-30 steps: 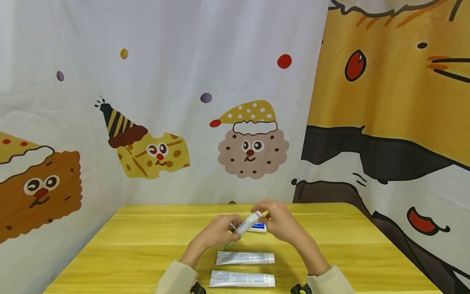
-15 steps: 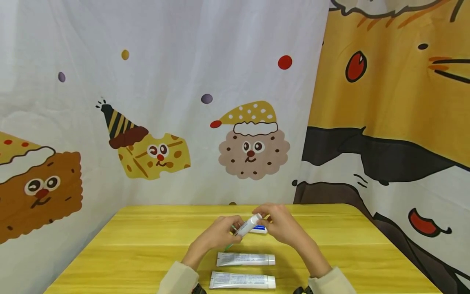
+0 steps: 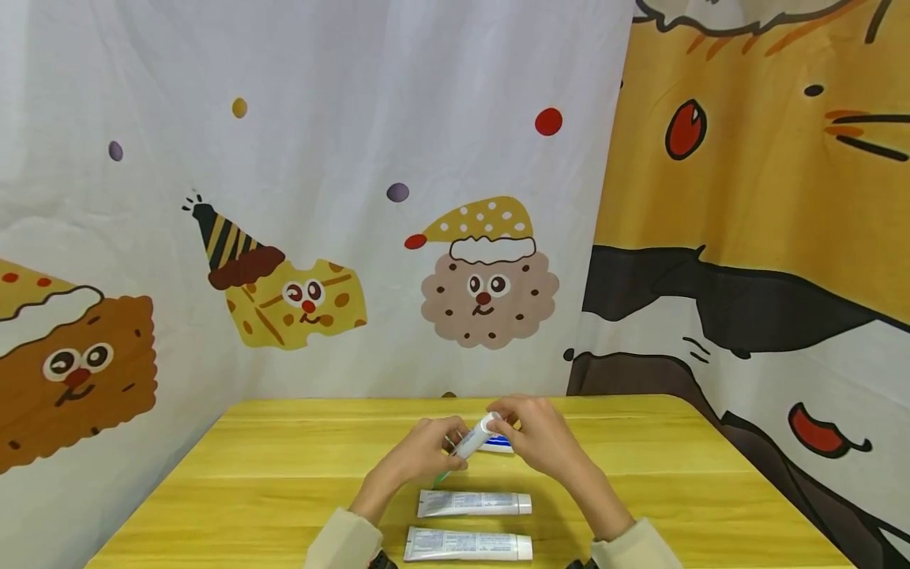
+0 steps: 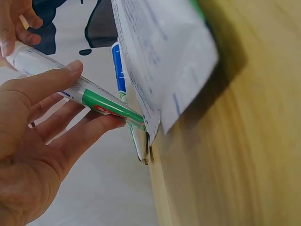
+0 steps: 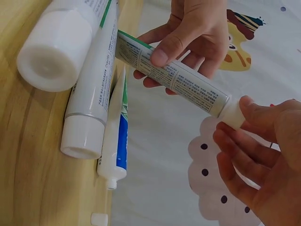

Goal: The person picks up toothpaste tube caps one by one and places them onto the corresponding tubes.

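Observation:
A white and green toothpaste tube (image 5: 174, 77) is held above the table, slanting up towards its white cap (image 5: 232, 113). My left hand (image 3: 425, 449) pinches the tube's body between thumb and fingers. At the other end, my right hand (image 3: 538, 431) pinches the cap with thumb and fingertips. The cap sits on the end of the tube. Beyond the hands lies another toothpaste tube (image 5: 115, 146) with a blue end and a bare narrow nozzle, partly hidden in the head view. Close to its nozzle is a small loose white cap (image 5: 99, 219).
Two more capped toothpaste tubes lie nearer the person, a middle tube (image 3: 474, 503) and a front tube (image 3: 468, 544), parallel with caps to the right. All rest on a yellow wood-grain table (image 3: 284, 442). A cartoon-printed curtain (image 3: 320, 158) hangs behind it.
My right hand's fingers have shifted slightly left and now cover more of the cap. My left hand and the tubes on the table stay nearly the same.

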{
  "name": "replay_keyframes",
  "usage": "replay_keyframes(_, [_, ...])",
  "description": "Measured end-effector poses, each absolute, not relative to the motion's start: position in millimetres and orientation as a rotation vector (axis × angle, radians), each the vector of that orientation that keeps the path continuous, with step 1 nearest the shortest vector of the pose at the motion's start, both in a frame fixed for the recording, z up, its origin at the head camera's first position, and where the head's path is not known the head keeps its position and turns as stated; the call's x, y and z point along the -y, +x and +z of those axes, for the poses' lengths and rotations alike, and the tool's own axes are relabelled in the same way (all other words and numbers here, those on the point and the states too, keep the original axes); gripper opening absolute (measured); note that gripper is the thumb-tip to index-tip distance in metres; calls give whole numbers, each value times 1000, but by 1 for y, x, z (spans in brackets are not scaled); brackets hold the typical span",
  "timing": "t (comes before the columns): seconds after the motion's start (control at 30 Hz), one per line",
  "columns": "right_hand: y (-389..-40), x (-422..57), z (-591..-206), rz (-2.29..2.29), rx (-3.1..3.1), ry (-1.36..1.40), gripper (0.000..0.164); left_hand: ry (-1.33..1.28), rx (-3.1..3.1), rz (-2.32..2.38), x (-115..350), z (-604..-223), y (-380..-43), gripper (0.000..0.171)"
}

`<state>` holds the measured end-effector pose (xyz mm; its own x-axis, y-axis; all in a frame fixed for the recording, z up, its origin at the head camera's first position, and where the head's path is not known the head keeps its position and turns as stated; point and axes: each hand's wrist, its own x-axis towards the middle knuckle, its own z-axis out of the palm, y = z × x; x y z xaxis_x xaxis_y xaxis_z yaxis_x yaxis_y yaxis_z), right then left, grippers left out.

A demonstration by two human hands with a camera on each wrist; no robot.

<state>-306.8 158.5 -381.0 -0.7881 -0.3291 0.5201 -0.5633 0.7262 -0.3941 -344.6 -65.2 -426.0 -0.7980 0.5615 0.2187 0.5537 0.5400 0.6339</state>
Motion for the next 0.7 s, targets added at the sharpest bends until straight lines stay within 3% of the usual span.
replay_keyframes(0.2, [-306,-159,-383,663,2555,570,13,993,-2730,1139,65,-426,-344,23])
replay_keyframes(0.7, [-307,-161,-384,552,2667,451,47,1020,-2740,1099,62,-426,-342,23])
